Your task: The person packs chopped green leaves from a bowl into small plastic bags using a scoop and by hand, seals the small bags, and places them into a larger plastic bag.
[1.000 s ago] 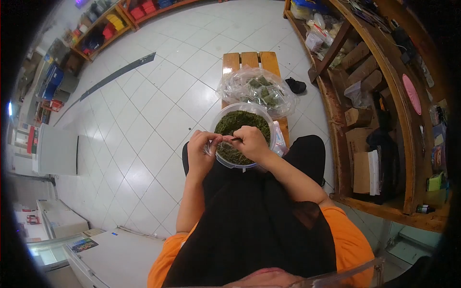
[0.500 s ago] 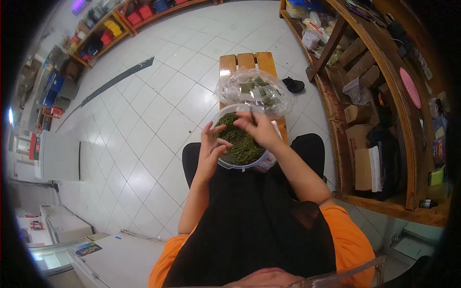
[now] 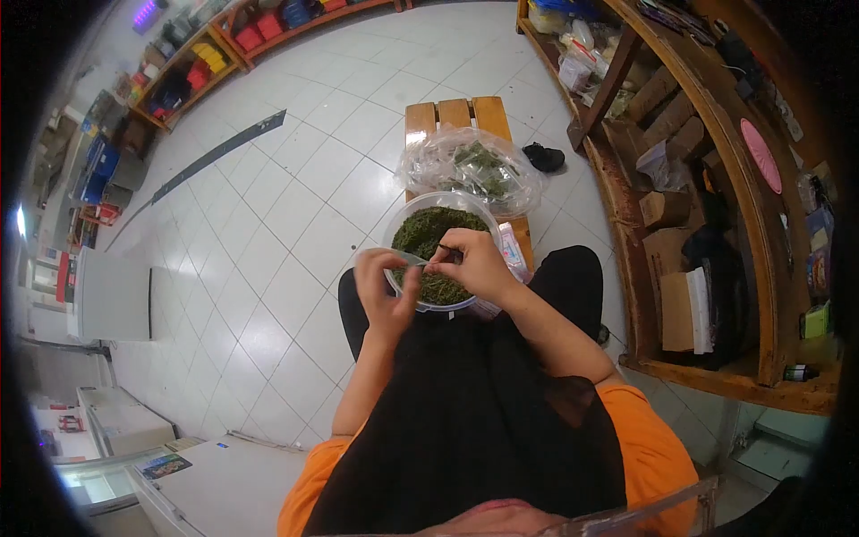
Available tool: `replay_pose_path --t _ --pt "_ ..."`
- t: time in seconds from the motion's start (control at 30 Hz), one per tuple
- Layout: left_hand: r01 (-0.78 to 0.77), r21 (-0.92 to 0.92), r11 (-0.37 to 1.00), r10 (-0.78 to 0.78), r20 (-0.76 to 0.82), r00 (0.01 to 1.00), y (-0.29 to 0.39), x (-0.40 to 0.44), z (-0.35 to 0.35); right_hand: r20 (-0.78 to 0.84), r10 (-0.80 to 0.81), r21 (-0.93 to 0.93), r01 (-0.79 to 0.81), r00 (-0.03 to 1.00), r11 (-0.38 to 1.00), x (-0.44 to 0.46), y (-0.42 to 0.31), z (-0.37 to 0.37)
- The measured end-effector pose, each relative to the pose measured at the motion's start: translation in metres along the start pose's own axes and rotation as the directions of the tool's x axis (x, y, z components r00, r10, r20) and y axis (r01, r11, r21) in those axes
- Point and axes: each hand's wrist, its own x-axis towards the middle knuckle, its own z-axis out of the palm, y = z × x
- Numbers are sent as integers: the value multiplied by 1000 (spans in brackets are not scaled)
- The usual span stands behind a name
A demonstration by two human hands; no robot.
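A round clear plastic tub (image 3: pixel 493 215) in front of my lap holds a heap of chopped dark green herb (image 3: pixel 438 220). Over its near left rim, my left hand (image 3: pixel 386 292) curves thumb and forefinger towards each other, with a small pale, translucent thing (image 3: pixel 412 259) at the fingertip. My right hand (image 3: pixel 479 267) is above the herb, its fingers pinched round a small dark thing (image 3: pixel 450 253), perhaps a stem. The fingertips of both hands nearly meet. Just behind the tub lies a clear plastic bag (image 3: pixel 429 161) with green leaves (image 3: pixel 483 170) inside.
Tub and bag stand on a slatted wooden bench (image 3: pixel 455 114). A printed packet (image 3: pixel 512 249) lies to the tub's right. A black shoe (image 3: pixel 544 157) is on the tiled floor (image 3: pixel 295 206). Wooden shelving (image 3: pixel 617 170) with boxes runs along the right; white cabinets (image 3: pixel 112 295) stand left.
My right hand has come nearer and lower, to my left fingertips. My left hand has shifted slightly left and nearer to me. More of the herb heap now shows.
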Motion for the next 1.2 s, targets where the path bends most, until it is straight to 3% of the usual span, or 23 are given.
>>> replay_pose_path --t 0.07,0.13,0.2,0.23,0.37,0.43,0.47,0.53,0.57,0.63,0.67,0.77,0.83,0.87,0.93,0.97,1.03,1.1,1.13,1.2 --pt "19 -148 989 39 381 924 14 5 -1 -10 6 -39 -6 1000 999 -1 -3 -2" --pt "45 -152 987 16 373 928 14 1 3 -24 12 -80 -14 1000 997 0 0 -1" --pt "190 -172 967 -158 181 971 3 -5 10 -27 -234 -97 230 972 968 1 10 3" --pt "273 -322 906 -252 106 962 3 -7 16 -30 -230 -99 227 973 969 0 11 3" --pt "143 -274 951 -125 83 989 2 -6 9 -36 -132 -119 127 991 985 -1 2 0" --pt "19 20 1000 -22 154 988 8 -7 3 -43 -75 -105 71 996 992 0 -5 -1" --pt "21 21 1000 -24 152 988 9 -6 3 -26 -15 -55 13 1000 998 0 -6 0" --pt "185 -234 955 -115 285 952 12 -6 6 -6 49 -9 -49 999 999 -2 -5 0" --pt "187 -234 954 -117 284 952 13 -7 6 -6 48 -1 -48 999 999 -3 -2 0" --pt "589 -363 722 -465 376 801 13 -9 6 -2 47 7 -47 999 999 -3 4 2" --pt "591 -364 720 -467 375 801 13 -8 5 -4 33 25 -33 999 999 -3 6 2" --pt "582 -336 741 -438 414 798 7 -8 3 17 39 55 -40 999 998 -3 4 1" --pt "483 -280 830 -370 373 851 0 -8 5 41 55 69 -57 998 996 -3 4 3" --pt "483 -280 829 -370 372 851 -2 -7 5 65 6 11 -7 998 1000 -3 6 4" --pt "273 -112 955 -217 361 907 4 -1 3 93 -40 -47 44 995 998 -4 6 7" --pt "276 -112 955 -220 359 907 4 -1 3 119 -106 -79 116 987 990 -5 6 9" --pt "82 42 996 -92 417 904 3 -3 3 155 -171 -107 189 973 976 -6 7 11" --pt "44 100 994 -78 367 927 3 -5 3 84 -210 -344 226 974 911 -6 12 13" --pt "2 156 988 -53 321 945 2 -5 4 96 -211 -343 231 973 910 -5 13 11" --pt "-2 166 986 -41 259 965 -4 -2 6 4 -71 -428 66 997 901 0 13 7"
